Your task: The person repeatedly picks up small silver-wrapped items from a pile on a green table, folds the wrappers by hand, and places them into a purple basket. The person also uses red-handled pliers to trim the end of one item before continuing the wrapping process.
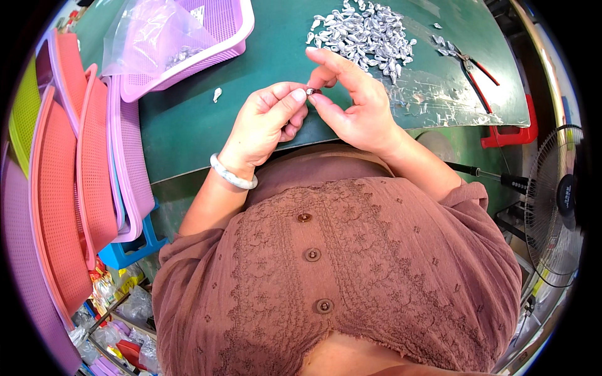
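Left hand (266, 122), right hand (362, 106) pinching small dark piece (311, 91) — fingertip work, seemingly — next move likely needs steady grip.

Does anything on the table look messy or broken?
Two things, maybe. One small silvery teardrop-shaped piece lies alone near the pale purple plastic basket, apart from the silvery heap. Also, the green tabletop has whitish, scuffed-looking patches beside the red-handled metal pliers, so it looks worn.
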{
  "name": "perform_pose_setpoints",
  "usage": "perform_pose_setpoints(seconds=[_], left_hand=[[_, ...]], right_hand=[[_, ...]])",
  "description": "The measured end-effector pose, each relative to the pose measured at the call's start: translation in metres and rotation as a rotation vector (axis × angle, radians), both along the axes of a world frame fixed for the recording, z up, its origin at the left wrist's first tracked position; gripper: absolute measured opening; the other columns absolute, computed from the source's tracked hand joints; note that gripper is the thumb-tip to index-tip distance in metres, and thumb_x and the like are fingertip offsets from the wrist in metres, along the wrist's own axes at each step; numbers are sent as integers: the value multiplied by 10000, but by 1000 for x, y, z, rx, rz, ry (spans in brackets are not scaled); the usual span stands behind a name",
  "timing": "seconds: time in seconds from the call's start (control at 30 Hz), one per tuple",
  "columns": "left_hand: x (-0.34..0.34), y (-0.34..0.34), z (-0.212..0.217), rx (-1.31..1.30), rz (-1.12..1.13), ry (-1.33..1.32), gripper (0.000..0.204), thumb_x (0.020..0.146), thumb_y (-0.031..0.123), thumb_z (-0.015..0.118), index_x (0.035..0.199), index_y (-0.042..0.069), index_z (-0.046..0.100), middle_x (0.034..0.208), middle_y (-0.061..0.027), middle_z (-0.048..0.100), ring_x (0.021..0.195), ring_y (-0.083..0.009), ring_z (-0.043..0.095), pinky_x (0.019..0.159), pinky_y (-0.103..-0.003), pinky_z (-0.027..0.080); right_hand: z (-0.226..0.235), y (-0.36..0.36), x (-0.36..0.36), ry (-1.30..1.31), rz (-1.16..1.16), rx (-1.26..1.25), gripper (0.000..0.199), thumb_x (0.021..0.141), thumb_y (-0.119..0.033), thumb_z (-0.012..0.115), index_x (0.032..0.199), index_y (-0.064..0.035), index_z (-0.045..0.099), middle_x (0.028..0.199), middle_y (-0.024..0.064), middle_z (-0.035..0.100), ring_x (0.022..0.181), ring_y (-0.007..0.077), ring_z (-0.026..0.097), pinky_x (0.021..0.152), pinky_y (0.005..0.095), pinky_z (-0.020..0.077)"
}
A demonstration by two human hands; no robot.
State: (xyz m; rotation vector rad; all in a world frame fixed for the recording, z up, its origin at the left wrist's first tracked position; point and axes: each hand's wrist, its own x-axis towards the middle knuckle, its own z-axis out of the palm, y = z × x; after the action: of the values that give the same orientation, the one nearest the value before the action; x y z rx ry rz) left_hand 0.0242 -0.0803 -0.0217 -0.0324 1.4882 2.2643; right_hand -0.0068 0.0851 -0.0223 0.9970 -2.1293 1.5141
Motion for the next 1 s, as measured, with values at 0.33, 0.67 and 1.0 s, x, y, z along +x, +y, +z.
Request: perform_pose_setpoints(seconds=[0.33,0.67,1.0], left_hand=[[-1,0,0,-11,-1,5,216,894,239,495,881,45,589,611,30,478,504,-39,404,441,-165,312],[-1,-1,0,-18,-5,9,223,898,234,470,843,45,575,600,21,481,491,-44,404,428,-164,306],[0,2,4,-59,16,12,251,911,219,426,798,28,545,598,-1,475,480,-57,375,405,-177,268]], right_hand=[[-2,-2,0,1,18,4,533,676,47,612,1180,-62,480,751,52,552,681,179,543,621,282,456],[-1,-2,1,-51,47,-19,522,699,58,599,1191,-53,468,773,59,552,701,164,554,649,271,487],[-7,-2,0,-177,96,-99,473,740,33,594,1189,-40,465,807,61,571,715,133,566,664,258,483]])
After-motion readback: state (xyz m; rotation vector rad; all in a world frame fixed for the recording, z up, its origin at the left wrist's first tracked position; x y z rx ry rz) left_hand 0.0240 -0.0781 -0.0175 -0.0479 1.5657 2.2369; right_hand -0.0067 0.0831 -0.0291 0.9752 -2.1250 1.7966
